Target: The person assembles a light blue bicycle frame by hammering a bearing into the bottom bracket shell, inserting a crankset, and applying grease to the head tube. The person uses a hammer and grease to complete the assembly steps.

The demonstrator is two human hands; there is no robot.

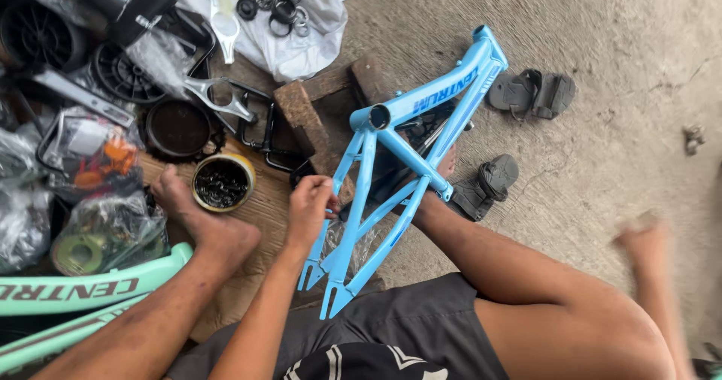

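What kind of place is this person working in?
Probably an informal bicycle assembly or repair spot on a bare floor. A light blue bike frame rests by the person's leg, a tin of small dark parts sits on a wooden board, and bagged components lie around.

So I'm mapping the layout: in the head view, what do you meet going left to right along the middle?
Bagged parts → round tin of small dark parts → hand → light blue bicycle frame → dark sandals → bare concrete floor.
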